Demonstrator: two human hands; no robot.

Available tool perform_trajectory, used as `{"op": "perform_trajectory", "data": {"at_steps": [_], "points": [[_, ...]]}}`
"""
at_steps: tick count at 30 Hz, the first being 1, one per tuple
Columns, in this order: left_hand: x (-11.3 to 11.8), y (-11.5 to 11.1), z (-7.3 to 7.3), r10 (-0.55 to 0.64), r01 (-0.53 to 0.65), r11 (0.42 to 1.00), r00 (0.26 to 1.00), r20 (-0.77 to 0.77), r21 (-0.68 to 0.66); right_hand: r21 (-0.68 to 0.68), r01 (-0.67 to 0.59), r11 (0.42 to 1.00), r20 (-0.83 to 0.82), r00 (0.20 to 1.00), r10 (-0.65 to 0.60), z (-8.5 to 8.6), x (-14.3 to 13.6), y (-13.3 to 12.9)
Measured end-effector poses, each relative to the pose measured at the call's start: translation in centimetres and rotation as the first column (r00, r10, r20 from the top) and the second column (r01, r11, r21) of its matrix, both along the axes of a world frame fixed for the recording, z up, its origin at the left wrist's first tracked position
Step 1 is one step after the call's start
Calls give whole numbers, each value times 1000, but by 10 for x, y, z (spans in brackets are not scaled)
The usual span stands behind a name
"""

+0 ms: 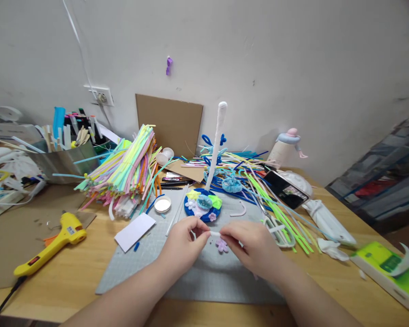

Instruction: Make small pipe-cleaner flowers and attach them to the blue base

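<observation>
Between my two hands runs a short white pipe cleaner (214,233). My left hand (187,238) pinches one end between thumb and fingers. My right hand (248,243) pinches the opposite end. Just below it, a small lilac flower (221,245) lies on the grey cutting mat (136,274). Behind my hands is a round blue fuzzy base (190,210) bearing yellow, green, white and blue decorations. A white wrapped post (217,141) rises at its back. To the right lies a curved pale pink pipe cleaner (239,210).
A yellow glue gun (51,245) and a white card (135,231) lie left. A large bundle of coloured pipe cleaners (126,168) stands behind them. At right are scissors (280,231), a phone (286,188), green pipe cleaners (289,227) and a tissue pack (388,272).
</observation>
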State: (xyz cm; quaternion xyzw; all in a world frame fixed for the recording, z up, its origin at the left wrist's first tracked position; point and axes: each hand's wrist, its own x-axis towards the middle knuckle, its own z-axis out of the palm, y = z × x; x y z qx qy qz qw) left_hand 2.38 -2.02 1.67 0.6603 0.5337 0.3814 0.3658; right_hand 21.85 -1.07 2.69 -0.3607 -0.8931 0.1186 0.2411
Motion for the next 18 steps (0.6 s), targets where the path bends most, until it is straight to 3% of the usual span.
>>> {"op": "perform_trajectory", "data": {"at_steps": [5,8,10,14,16,18], "points": [[1,-1,-1,-131,141,982,988,84,-123,-17,-38,999,-58,998,37,2,1,0],[3,-2,4,-219,321,908,911,349,-268,-48,-30,998,-197,980,20,0,1,0],[3,-2,7,-216,391,877,840,498,-278,-38,-18,999,-223,975,9,-1,-3,-1],[2,-1,10,-125,272,941,834,538,-203,92,-44,995,-36,998,47,-3,-16,-13],[1,-2,10,-117,178,978,897,426,-106,112,-112,987,-1,994,113,-1,-21,-21],[0,-5,10,-150,142,989,960,236,51,83,-171,982,-81,981,178,1,-23,-26]]}}
